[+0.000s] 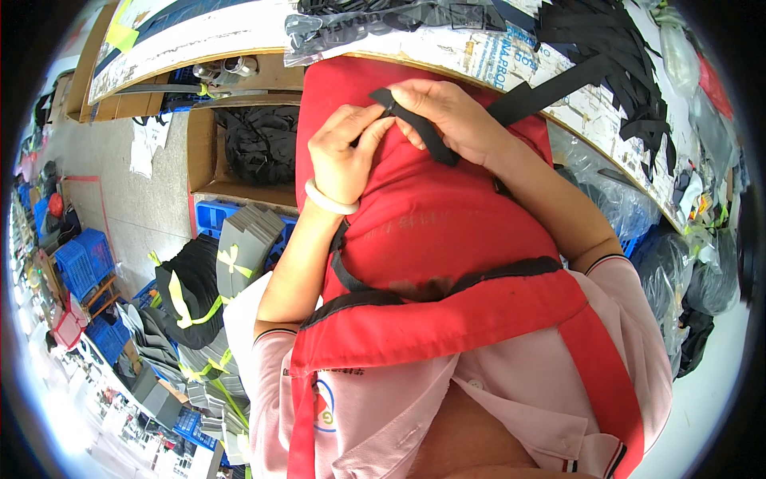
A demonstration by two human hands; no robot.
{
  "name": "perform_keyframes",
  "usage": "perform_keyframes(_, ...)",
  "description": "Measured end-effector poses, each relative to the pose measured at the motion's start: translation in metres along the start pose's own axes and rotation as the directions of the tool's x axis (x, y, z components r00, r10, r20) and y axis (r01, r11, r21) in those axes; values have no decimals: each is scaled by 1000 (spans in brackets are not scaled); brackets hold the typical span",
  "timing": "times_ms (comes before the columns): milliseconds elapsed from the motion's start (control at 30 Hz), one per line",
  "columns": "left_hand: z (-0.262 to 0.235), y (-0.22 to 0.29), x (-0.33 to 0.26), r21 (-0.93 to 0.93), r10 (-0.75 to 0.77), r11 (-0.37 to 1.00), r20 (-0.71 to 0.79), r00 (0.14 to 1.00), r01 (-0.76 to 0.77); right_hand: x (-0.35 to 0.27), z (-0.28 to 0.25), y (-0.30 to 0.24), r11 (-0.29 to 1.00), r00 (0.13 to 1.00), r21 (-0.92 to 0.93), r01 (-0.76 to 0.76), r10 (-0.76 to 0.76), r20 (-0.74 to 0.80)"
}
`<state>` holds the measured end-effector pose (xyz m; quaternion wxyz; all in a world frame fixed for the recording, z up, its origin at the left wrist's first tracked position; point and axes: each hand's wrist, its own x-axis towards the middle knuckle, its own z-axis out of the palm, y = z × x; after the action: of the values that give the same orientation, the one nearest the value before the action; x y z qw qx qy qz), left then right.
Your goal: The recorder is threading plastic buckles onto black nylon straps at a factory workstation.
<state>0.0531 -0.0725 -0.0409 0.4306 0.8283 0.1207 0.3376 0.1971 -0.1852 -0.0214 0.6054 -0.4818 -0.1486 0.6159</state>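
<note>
Worktable (503,60) spans the top of the view, its edge bowed by the lens. Red apron (455,227) covers the wearer's front, just below the table edge. Left of it, an open cardboard box (201,160) holds a heap of dark items (259,144); their kind is unclear. Blue crate (209,215) shows just below the box, partly blocked by a grey stack (246,231) bound with a yellow-green tie (233,259). Heap of black straps (618,72) lies on the table at right. Clear plastic bag (343,36) at the near edge, dark material inside. Long strap (550,89) runs from the heap to behind the right hand; cannot tell whether it joins the held piece. Right hand (463,120): fingers curled, thumb pressed on the black strap (436,144). Left hand (343,152): nearly closed, thumb and forefinger pinching the same strap. Strap sits between the hands, over the apron, partly covered by fingers
</note>
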Motion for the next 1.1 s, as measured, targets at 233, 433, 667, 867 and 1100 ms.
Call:
perform_keyframes(233,-4,-13,-6,-759,-668,-3,487,564,651,8,-2,16,609,845,-651,453,-527,95)
perform_keyframes(433,-10,4,6,-779,-666,201,336,666,593,-21,33,-30,436,751,-742,509,-647,134)
perform_keyframes(667,-6,9,4,-703,-670,378,242,702,603,-17,14,-16,765,983,-628,142,-183,0)
perform_keyframes(867,-9,8,4,-700,-680,387,223,698,600,1,4,-3,897,984,-430,101,-153,-87)
perform_keyframes(1100,-32,10,-1,-660,-644,366,328,691,656,14,4,3,990,993,-141,32,-14,121)
